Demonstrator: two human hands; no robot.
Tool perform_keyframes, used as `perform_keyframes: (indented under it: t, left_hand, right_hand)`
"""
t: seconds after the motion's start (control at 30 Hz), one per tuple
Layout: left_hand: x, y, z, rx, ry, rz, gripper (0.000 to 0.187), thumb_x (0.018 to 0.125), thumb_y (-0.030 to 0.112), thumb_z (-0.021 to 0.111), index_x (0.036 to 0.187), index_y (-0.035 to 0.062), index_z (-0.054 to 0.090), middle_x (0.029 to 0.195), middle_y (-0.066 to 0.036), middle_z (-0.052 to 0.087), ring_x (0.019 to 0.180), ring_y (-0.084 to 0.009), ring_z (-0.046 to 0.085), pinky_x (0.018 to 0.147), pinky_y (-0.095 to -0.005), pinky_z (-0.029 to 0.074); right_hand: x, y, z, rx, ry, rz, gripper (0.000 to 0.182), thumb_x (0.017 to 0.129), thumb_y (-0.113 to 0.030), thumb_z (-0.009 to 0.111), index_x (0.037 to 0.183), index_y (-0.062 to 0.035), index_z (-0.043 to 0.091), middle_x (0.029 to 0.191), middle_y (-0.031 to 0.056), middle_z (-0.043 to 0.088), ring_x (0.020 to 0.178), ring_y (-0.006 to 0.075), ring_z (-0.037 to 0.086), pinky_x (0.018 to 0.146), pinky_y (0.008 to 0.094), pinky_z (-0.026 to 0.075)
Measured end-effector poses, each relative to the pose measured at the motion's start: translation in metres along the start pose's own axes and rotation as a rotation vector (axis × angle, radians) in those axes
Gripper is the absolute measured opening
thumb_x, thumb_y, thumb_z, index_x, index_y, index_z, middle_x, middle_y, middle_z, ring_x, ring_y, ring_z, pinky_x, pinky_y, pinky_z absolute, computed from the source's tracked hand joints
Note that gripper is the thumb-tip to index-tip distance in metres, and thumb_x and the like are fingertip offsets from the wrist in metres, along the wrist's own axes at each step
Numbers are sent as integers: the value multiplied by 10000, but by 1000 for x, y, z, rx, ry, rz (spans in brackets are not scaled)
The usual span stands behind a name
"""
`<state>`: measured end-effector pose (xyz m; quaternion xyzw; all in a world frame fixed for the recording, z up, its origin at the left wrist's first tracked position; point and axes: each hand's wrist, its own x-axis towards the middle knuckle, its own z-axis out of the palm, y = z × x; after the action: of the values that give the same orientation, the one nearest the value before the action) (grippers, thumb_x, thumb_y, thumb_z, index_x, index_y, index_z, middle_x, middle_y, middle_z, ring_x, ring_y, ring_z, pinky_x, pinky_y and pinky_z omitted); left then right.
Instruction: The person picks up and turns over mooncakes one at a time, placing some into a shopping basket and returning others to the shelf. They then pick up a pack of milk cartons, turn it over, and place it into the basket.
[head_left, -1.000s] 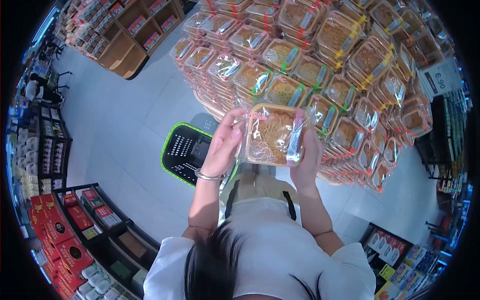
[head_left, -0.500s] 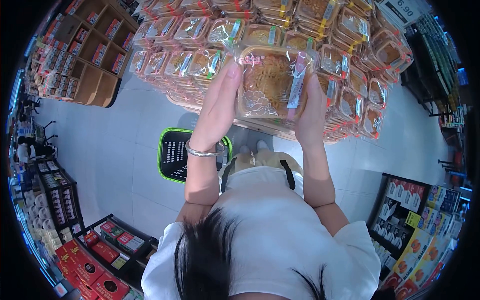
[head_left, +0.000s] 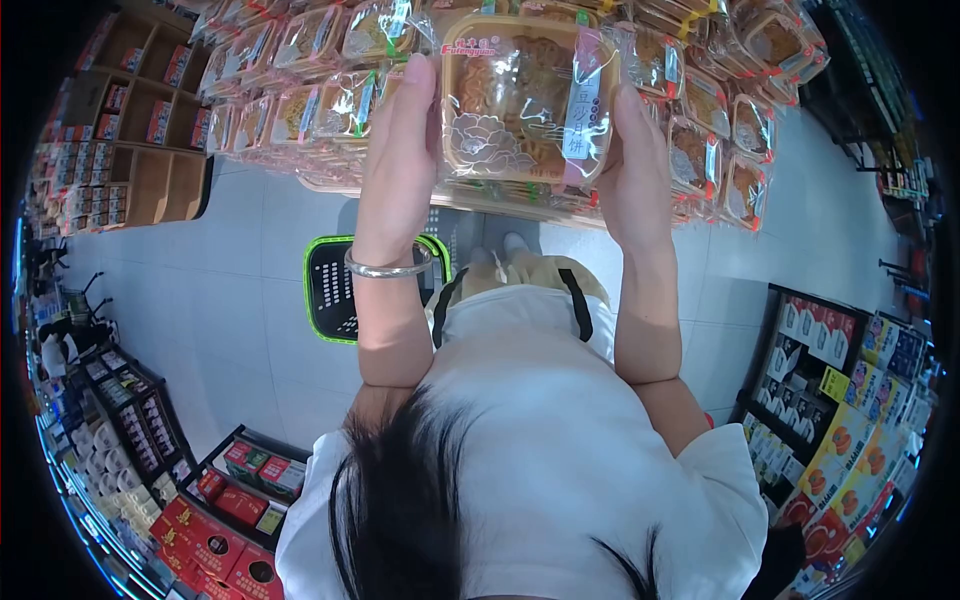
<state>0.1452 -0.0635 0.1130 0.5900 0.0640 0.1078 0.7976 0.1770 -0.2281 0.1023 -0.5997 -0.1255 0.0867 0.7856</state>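
A clear plastic-wrapped tray of round brown pastries [head_left: 520, 95] is sitting upright between both palms, the left hand [head_left: 400, 150] and right hand [head_left: 635, 165] gripping its opposite edges. Stacked glossy pastry packs [head_left: 300, 110] are crowding just behind it; bare grey floor tiles [head_left: 240, 290] are lying open around the green-rimmed black mesh basket [head_left: 335, 290].

I stood in a supermarket: stacked packaged pastries [head_left: 300, 100], stocked shelves [head_left: 130, 110] and a shopping basket [head_left: 335, 290] surrounded me.
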Motion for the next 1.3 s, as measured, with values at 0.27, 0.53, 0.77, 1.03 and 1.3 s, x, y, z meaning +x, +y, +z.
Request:
perform_keyframes:
  t: [0.27,0.53,0.77,1.03,1.3]
  left_hand:
    - [1,-14,-4,-48,-33,-44,426,984,296,387,1251,-10,515,1001,11,567,834,-33,460,737,-181,356]
    - [-6,-20,-5,-1,2,-60,428,983,283,386,1264,-15,512,862,48,527,750,-41,408,665,-190,327]
    - [-12,-40,-24,203,-140,-94,442,978,274,406,1302,-19,474,800,37,495,713,-60,394,635,-212,335]
    - [-15,-38,-19,192,-79,-22,331,989,190,425,1234,-18,503,820,43,489,741,-34,403,691,-180,365]
    - [-19,-42,-30,208,-92,-65,202,979,176,461,1045,2,539,727,72,441,663,-13,368,591,-173,328]
  right_hand:
    - [3,10,-6,79,33,-17,434,991,-330,398,1291,-22,453,880,43,605,640,99,596,537,239,504]
    - [0,22,-19,-47,104,49,446,974,-316,448,1296,-9,479,958,30,621,772,76,604,654,204,495]
    - [-13,19,-25,-28,68,123,445,997,-258,379,1333,31,416,1267,75,527,1122,127,518,954,271,406]
    - [-19,29,-19,-8,58,175,445,1006,-265,355,1351,14,389,1254,75,538,1101,129,545,924,286,445]
    - [-24,33,-15,4,58,191,444,1008,-274,347,1347,8,395,1248,71,541,1100,135,545,924,292,449]
